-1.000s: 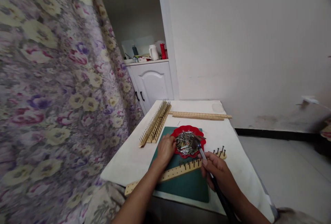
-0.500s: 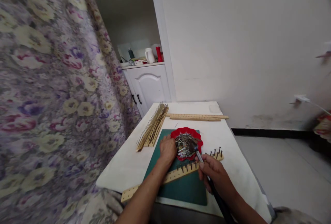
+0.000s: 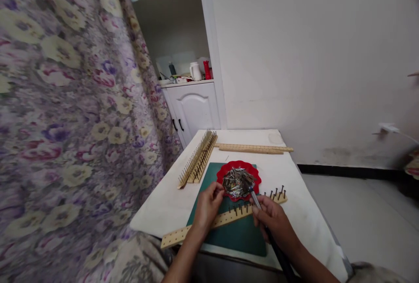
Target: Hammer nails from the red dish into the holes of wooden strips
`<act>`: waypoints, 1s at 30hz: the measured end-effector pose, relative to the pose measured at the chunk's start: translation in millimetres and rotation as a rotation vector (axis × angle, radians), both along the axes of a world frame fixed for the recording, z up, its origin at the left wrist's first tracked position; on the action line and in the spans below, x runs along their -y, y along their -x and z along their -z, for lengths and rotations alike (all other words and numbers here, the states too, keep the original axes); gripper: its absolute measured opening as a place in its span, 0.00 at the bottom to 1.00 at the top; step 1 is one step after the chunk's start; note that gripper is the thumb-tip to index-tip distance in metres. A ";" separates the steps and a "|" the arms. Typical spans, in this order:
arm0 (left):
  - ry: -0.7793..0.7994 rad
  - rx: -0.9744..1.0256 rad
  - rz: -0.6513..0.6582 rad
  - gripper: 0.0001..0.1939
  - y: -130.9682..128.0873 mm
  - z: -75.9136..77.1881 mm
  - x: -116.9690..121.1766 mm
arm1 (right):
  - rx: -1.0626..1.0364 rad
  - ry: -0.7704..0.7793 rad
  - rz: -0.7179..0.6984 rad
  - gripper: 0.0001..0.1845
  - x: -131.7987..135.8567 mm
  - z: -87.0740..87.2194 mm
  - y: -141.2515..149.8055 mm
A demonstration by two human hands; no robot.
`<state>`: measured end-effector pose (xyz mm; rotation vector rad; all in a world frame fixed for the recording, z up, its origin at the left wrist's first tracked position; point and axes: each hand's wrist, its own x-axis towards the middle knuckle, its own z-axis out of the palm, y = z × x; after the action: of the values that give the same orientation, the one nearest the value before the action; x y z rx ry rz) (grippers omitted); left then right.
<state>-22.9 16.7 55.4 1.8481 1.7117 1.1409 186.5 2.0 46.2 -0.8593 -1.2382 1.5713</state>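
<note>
My left hand [image 3: 208, 202] is at the lower left rim of a red scalloped dish [image 3: 238, 164], its thumb and fingertips pinched together; anything between them is too small to make out. Loose silvery nails [image 3: 235, 182] fill the dish. In my right hand [image 3: 274, 216] is a hammer [image 3: 255, 198] with a metal shaft and black grip, its dark head over the dish's right side. Below both hands, a pale wooden strip [image 3: 180, 235] with rows of holes lies slantwise across a green mat [image 3: 240, 238]. Dark nails [image 3: 240, 209] stand upright in its right part.
Two wooden strips [image 3: 196, 161] studded with upright nails lie at the table's left. More strips [image 3: 252, 148] lie along the back. A single nail [image 3: 227, 158] rests on the white tablecloth [image 3: 153, 213]. A floral curtain [image 3: 81, 143] hangs at left, a wall behind.
My left hand has drawn back from the nails toward me, its fingertips now pinched at the dish's edge. The hammer stays in my right hand at about the same place.
</note>
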 end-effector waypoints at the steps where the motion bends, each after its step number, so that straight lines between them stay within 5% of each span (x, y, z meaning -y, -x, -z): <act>1: 0.024 0.114 0.049 0.06 -3.8 -0.5 4.7 | 0.008 -0.005 0.010 0.15 0.2 0.2 0.7; 4: 0.125 0.340 0.175 0.08 -16.6 -1.9 18.4 | 0.024 -0.014 0.039 0.14 0.3 0.6 2.2; 9: 0.194 0.387 0.268 0.10 -30.1 -4.7 32.8 | 0.009 -0.004 0.053 0.15 0.2 2.6 2.9; 15: 0.231 0.666 0.246 0.13 -38.6 -6.3 33.5 | -0.044 0.034 0.030 0.17 3.1 5.6 5.0; 23: 0.249 1.092 0.185 0.12 -59.9 15.2 38.4 | -0.071 0.064 0.035 0.17 11.1 5.8 11.6; 30: 0.106 0.764 -0.022 0.09 -26.4 23.8 39.0 | -0.057 0.053 0.020 0.16 11.9 1.7 7.5</act>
<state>3.5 -22.3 31.6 1.1013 1.3019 1.4741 179.1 -9.9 44.4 -0.8520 -1.1487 1.6083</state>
